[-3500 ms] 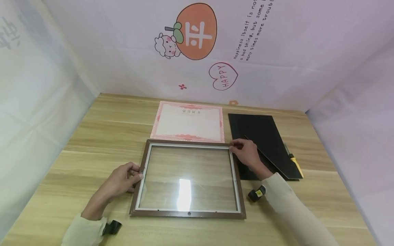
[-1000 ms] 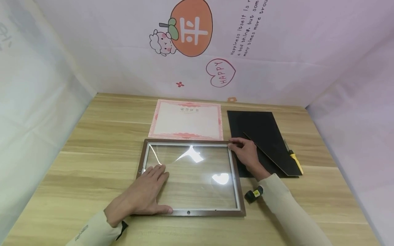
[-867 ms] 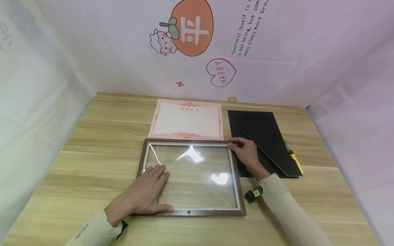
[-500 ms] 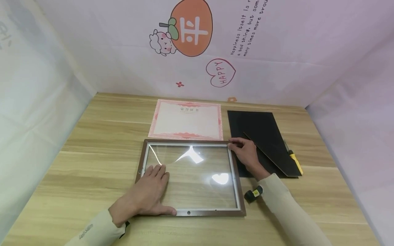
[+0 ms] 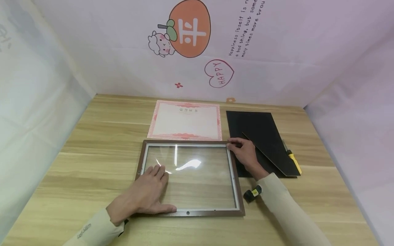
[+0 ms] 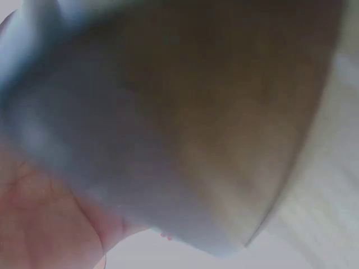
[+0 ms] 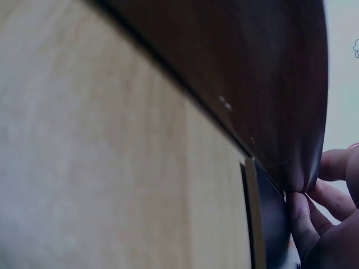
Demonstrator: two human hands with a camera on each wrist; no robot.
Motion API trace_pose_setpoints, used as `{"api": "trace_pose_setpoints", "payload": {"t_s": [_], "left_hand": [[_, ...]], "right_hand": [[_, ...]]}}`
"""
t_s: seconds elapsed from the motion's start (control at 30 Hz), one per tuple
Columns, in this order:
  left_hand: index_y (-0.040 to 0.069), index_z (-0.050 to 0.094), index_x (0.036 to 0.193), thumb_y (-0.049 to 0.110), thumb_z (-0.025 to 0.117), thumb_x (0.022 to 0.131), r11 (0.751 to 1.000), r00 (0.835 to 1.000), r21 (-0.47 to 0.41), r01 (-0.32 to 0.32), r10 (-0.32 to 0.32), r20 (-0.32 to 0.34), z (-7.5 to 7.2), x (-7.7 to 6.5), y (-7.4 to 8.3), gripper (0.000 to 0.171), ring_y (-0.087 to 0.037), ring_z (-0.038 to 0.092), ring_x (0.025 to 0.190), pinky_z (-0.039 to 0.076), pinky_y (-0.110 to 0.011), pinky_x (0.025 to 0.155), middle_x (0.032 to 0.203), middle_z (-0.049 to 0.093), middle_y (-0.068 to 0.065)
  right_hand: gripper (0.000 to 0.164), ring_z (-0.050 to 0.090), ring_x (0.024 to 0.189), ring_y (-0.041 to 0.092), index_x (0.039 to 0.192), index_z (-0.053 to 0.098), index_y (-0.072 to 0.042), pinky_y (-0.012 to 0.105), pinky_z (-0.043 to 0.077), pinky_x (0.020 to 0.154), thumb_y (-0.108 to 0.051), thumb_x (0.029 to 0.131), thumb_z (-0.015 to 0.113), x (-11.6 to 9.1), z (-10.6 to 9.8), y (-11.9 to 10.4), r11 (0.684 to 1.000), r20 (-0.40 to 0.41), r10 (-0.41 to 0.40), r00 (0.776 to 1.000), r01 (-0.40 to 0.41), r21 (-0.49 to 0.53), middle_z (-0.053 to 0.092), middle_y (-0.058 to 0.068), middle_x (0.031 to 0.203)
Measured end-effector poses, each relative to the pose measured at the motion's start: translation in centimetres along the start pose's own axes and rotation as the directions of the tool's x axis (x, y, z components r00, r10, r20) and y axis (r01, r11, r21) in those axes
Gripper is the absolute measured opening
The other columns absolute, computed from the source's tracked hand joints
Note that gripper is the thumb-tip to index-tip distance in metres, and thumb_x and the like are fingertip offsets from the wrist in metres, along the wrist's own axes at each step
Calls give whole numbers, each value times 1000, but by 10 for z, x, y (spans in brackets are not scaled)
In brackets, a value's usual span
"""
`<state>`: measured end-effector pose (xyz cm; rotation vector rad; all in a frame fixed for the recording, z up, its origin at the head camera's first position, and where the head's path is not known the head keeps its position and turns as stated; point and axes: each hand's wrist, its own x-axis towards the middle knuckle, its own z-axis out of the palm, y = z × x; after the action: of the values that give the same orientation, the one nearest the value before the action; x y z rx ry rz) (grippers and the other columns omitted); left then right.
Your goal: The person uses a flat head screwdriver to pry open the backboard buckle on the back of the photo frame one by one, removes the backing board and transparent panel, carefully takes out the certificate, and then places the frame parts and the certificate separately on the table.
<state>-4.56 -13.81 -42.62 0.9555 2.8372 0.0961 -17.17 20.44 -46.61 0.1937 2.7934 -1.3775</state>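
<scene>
A brown picture frame (image 5: 215, 213) with a pale inner lip lies on the wooden table in the head view. A clear sheet (image 5: 200, 188) fills it and throws back bright reflections. My left hand (image 5: 147, 193) rests over the frame's lower left part, its fingers straight on the sheet and its thumb along the near edge. In the left wrist view the palm (image 6: 45, 224) shows beside a blurred surface. My right hand (image 5: 244, 153) pinches the far right corner; the right wrist view shows thumb and fingers gripping the dark frame side (image 7: 241, 84).
A pink-bordered certificate (image 5: 186, 121) lies just beyond the frame. To the right are black boards (image 5: 252, 123), partly overlapping, and a yellow-handled screwdriver (image 5: 294, 164) at their right edge. White cloth walls (image 5: 123, 68) enclose the table's back and sides.
My left hand has left the frame's left side, which it held at first, and now lies flat over the sheet. Lately only the reflections have shifted. The right hand keeps its corner.
</scene>
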Motion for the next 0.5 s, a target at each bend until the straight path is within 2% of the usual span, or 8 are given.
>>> {"api": "trace_pose_setpoints", "payload": {"t_s": [0.1, 0.2, 0.27, 0.33, 0.37, 0.43, 0.5], "left_hand": [[-3, 61, 122, 83, 48, 79, 999, 998, 5, -37, 37, -57, -1, -1, -2, 97, -38, 55, 123, 45, -49, 107, 128, 59, -22], [5, 69, 108, 78, 51, 83, 997, 989, -10, -75, 73, -128, -3, -3, -3, 80, -24, 66, 96, 57, -38, 85, 109, 67, -10], [9, 70, 102, 73, 54, 85, 994, 983, -38, -100, 93, -161, -4, -5, -2, 68, -14, 64, 78, 56, -31, 68, 99, 68, -4], [13, 71, 97, 66, 58, 88, 988, 974, -76, -137, 120, -193, -6, -6, -1, 56, -4, 54, 63, 50, -23, 56, 89, 69, 1], [13, 72, 96, 62, 60, 89, 983, 969, -96, -158, 135, -209, -7, -6, -1, 51, -2, 50, 60, 48, -22, 55, 87, 69, 2], [14, 72, 96, 53, 62, 92, 971, 952, -114, -208, 174, -250, -8, -7, 0, 41, 1, 52, 61, 50, -21, 56, 87, 71, 4], [14, 73, 96, 42, 65, 93, 955, 928, -131, -265, 215, -303, -9, -7, 2, 30, 2, 57, 63, 53, -20, 59, 86, 73, 6]], "right_hand": [[28, 58, 96, 23, 119, 70, -10, 26, 47, 74, -19, 93, 67, 1, 0, 1, 1000, -1, 9, 1000, -9, -8, 69, 12, 113], [27, 58, 96, 23, 119, 71, -10, 26, 48, 73, -19, 93, 67, 1, 0, 1, 1000, 1, 11, 1000, -11, -8, 69, 12, 113], [27, 59, 96, 23, 119, 71, -10, 26, 48, 73, -19, 93, 67, 2, 0, 2, 1000, 1, 7, 1000, -7, -8, 69, 12, 113], [28, 59, 97, 23, 119, 71, -10, 26, 48, 74, -19, 93, 67, 2, 1, 2, 1000, 0, 6, 1000, -6, -11, 69, 12, 114], [28, 59, 97, 23, 119, 71, -10, 25, 48, 74, -19, 93, 67, 3, 1, 2, 1000, -1, 4, 1000, -4, -11, 69, 12, 114], [28, 59, 97, 23, 119, 71, -10, 24, 48, 73, -19, 93, 67, 3, 1, 2, 1000, -5, 6, 1000, -6, -16, 69, 11, 114], [27, 59, 97, 23, 119, 71, -10, 23, 48, 73, -19, 93, 68, 4, 1, 2, 1000, -5, 5, 1000, -5, -18, 69, 11, 114]]}}
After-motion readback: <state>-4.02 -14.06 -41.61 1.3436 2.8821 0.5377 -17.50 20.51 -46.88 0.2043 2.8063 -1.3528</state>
